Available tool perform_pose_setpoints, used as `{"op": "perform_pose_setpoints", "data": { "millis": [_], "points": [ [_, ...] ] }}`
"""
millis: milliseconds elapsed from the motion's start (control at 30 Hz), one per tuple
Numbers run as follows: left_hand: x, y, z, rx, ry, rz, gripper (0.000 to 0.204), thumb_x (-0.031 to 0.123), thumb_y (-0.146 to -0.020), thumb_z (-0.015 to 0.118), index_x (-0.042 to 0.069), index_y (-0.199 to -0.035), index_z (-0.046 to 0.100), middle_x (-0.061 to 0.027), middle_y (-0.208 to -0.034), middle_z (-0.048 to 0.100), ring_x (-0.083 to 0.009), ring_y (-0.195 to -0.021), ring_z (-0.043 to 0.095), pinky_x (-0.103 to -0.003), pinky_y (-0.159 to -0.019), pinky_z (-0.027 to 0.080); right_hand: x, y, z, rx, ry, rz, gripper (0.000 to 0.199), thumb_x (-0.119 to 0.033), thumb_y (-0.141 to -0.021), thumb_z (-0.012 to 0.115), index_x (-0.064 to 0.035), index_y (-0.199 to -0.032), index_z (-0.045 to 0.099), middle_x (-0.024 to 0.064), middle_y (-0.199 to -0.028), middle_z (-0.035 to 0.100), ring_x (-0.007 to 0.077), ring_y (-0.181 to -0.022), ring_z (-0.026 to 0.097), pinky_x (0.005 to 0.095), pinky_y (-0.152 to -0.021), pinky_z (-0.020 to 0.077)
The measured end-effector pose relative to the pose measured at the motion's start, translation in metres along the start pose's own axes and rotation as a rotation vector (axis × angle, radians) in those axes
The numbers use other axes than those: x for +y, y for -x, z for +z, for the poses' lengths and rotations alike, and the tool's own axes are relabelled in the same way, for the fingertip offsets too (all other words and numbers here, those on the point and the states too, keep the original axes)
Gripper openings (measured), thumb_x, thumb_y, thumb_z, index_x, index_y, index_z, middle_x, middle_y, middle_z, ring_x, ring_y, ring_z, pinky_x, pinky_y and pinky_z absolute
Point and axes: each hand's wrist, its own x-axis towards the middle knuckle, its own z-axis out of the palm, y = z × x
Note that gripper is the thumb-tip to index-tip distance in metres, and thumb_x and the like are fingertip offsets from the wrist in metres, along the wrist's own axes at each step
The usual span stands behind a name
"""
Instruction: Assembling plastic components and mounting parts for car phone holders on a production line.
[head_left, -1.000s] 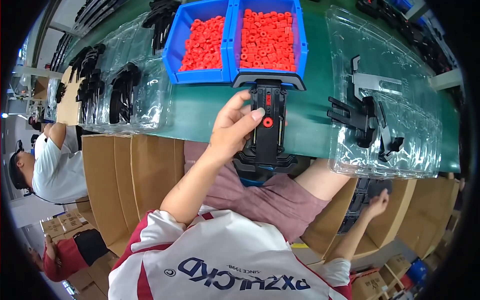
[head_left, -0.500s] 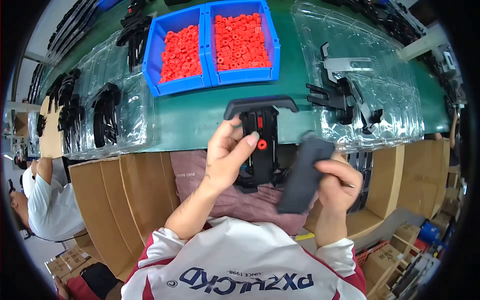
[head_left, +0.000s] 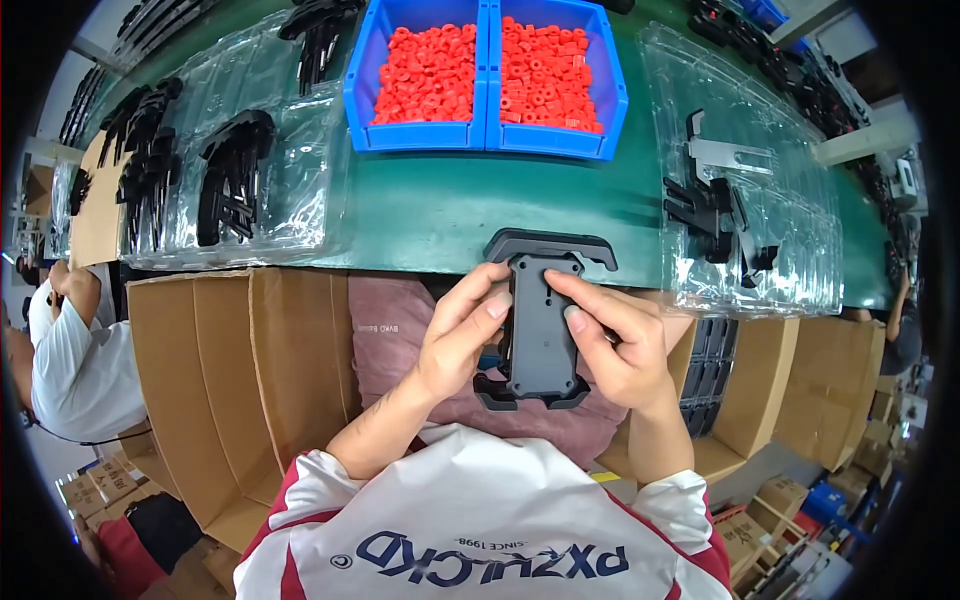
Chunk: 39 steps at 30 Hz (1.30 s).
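Note:
In front of my body is a black phone holder (head_left: 552,243) with a wide curved jaw at its far end and small clawed feet at its near end. A dark grey cover plate (head_left: 541,345) lies over its middle, hiding the inside. My left hand (head_left: 458,335) grips the holder's left side, thumb and fingers near the plate's upper left edge. On the plate's upper right part, my right hand (head_left: 628,345) sets its index fingertip and thumb, the other fingers curled along the right side.
Two blue bins (head_left: 487,135) of small red parts (head_left: 545,75) stand beyond on the green table (head_left: 430,200). Clear plastic trays (head_left: 300,190) with black parts flank them. Open cardboard boxes (head_left: 230,370) sit left and right of my lap. Another person (head_left: 85,350) sits far left.
My right hand has brought the cover plate leftward from beside the holder and laid it on top. The red gear and red piece inside are now covered. The view has shifted a little.

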Motion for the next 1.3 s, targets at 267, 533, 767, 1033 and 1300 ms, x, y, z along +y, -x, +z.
{"op": "perform_pose_setpoints", "data": {
  "millis": [267,533,767,1033,1300],
  "points": [
    [0.017,-0.006,0.048,-0.010,-0.288,0.169,0.054,-0.004,-0.084,0.062,0.000,-0.135,0.044,-0.0108,-0.119,0.058,-0.0164,-0.099,0.056,-0.028,-0.086,0.046,0.021,0.014,0.013,0.266,-0.289,0.253,0.025,0.002,-0.081,0.063,0.0020,-0.106,0.063,0.0034,-0.079,0.062,0.0087,-0.062,0.048,0.0201,-0.058,0.0401],
    [0.018,0.004,0.042,-0.071,-0.496,0.257,0.041,-0.004,-0.085,0.061,-0.002,-0.126,0.053,-0.0082,-0.107,0.063,-0.0138,-0.084,0.056,-0.024,-0.078,0.047,0.022,0.013,0.024,0.311,-0.561,0.125,0.019,0.000,-0.081,0.066,0.0004,-0.101,0.063,0.0004,-0.083,0.056,0.0083,-0.060,0.042,0.0192,-0.057,0.0366],
    [0.008,0.000,0.039,-0.018,-0.293,0.173,0.045,-0.006,-0.085,0.060,-0.002,-0.128,0.050,-0.0132,-0.118,0.061,-0.0196,-0.101,0.059,-0.030,-0.091,0.046,0.018,0.012,0.019,0.318,-0.510,0.161,0.024,-0.006,-0.079,0.071,0.0005,-0.100,0.062,0.0000,-0.085,0.057,0.0088,-0.060,0.043,0.0209,-0.058,0.0383],
    [0.012,-0.006,0.011,0.132,0.055,0.078,0.028,0.007,-0.092,0.058,-0.001,-0.120,0.056,-0.0121,-0.116,0.063,-0.0202,-0.103,0.060,-0.032,-0.095,0.045,0.012,0.002,-0.008,-0.309,0.026,0.224,0.027,-0.017,-0.073,0.081,0.0028,-0.082,0.065,0.0015,-0.064,0.059,0.0100,-0.055,0.046,0.0230,-0.052,0.0396],
    [0.037,-0.034,0.007,-0.086,0.049,0.066,0.045,0.035,-0.097,0.051,-0.002,-0.123,0.049,-0.0319,-0.105,0.061,-0.0473,-0.099,0.062,-0.052,-0.079,0.054,-0.014,-0.015,0.017,-0.246,0.067,0.351,0.023,-0.017,-0.077,0.075,0.0028,-0.073,0.064,0.0019,-0.057,0.057,0.0101,-0.049,0.043,0.0230,-0.045,0.0343]
  ]
}}
